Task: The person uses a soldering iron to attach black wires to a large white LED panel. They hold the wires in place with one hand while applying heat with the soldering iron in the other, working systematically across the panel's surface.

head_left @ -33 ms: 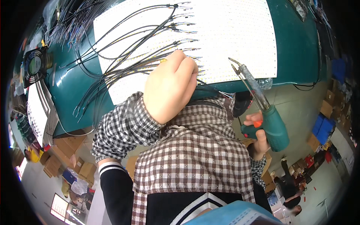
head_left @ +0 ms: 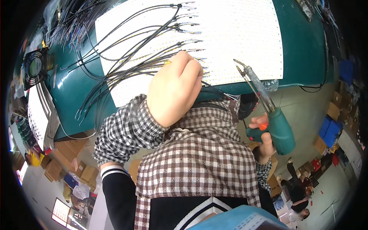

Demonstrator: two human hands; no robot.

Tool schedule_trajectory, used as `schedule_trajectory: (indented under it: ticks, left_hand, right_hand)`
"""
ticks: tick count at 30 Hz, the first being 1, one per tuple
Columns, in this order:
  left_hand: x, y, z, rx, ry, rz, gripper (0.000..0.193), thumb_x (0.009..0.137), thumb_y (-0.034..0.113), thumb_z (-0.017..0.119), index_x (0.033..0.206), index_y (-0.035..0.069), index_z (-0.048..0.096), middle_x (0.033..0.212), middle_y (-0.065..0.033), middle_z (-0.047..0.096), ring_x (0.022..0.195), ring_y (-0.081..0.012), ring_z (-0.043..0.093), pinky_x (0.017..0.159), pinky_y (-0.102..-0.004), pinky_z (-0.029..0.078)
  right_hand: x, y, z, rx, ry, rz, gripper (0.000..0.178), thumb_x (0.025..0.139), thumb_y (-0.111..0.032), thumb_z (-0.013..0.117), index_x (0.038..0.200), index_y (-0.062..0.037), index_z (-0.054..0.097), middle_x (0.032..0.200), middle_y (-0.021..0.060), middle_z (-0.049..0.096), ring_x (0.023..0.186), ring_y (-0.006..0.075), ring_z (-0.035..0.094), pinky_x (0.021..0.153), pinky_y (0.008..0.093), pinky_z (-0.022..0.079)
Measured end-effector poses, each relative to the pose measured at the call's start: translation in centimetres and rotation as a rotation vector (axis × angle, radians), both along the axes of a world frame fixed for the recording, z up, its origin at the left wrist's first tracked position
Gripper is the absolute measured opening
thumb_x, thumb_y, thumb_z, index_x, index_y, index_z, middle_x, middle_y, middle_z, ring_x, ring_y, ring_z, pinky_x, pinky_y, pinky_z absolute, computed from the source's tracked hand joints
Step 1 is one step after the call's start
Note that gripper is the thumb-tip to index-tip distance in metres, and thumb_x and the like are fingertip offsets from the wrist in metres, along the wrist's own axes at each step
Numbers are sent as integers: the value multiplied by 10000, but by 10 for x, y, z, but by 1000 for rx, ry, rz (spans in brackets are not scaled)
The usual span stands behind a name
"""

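My right hand (head_left: 265, 143) is wrapped round the green handle of a soldering gun (head_left: 281, 132). Its metal tip points up and left over a white sheet of boards (head_left: 241, 34) with rows of small dots. My left hand (head_left: 176, 86) is closed, fingers curled down at the sheet's near edge, hiding whatever they pinch. Several black cables (head_left: 142, 30) run across the sheet's left part, their thin stripped ends in a column at its middle. One more cable end (head_left: 230, 96) with bare wires sticks out right of my left hand, by the table edge.
The green table (head_left: 303, 50) carries a bundle of loose wires (head_left: 78, 21) at the far left. A black fan (head_left: 35, 68) and a stack of white sheets (head_left: 40, 113) stand at its left edge. Cardboard boxes (head_left: 71, 151) are on the floor; a person (head_left: 298, 193) is off to the right.
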State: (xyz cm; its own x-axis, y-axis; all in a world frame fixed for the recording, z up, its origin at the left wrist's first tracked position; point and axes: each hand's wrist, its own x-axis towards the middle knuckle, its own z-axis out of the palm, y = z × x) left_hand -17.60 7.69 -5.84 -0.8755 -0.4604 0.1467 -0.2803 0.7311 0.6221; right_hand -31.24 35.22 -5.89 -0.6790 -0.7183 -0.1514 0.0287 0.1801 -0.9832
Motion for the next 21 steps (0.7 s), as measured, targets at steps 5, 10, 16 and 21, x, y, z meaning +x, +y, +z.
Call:
schedule_trajectory:
  ticks: [5,10,16,21]
  left_hand:
    - [8,2,0,73,-16,-43,136,838,-10,707,914,36,605,856,-99,597,722,-282,640,632,-369,517]
    - [2,0,-5,93,7,21,123,829,5,710,887,44,608,840,-76,601,664,-226,627,578,-329,509]
    - [0,-3,-9,145,41,29,112,819,24,719,850,41,613,820,-66,597,643,-194,620,557,-298,507]
    - [0,-4,-9,177,62,34,112,810,24,718,841,33,611,802,-69,589,643,-189,619,557,-290,508]
  right_hand:
    - [4,2,2,26,-15,-10,653,942,-433,662,1254,133,570,1072,201,665,904,291,711,825,416,577]
    - [6,1,3,55,-8,20,687,936,-446,668,1292,130,553,1076,192,668,931,295,711,827,416,579]
    - [11,9,-3,19,-62,9,693,938,-442,682,1313,123,539,1078,171,669,987,291,696,851,422,577]
    - [11,10,-4,-26,-126,-28,463,851,-220,846,1149,69,640,964,142,731,911,255,728,852,374,608]
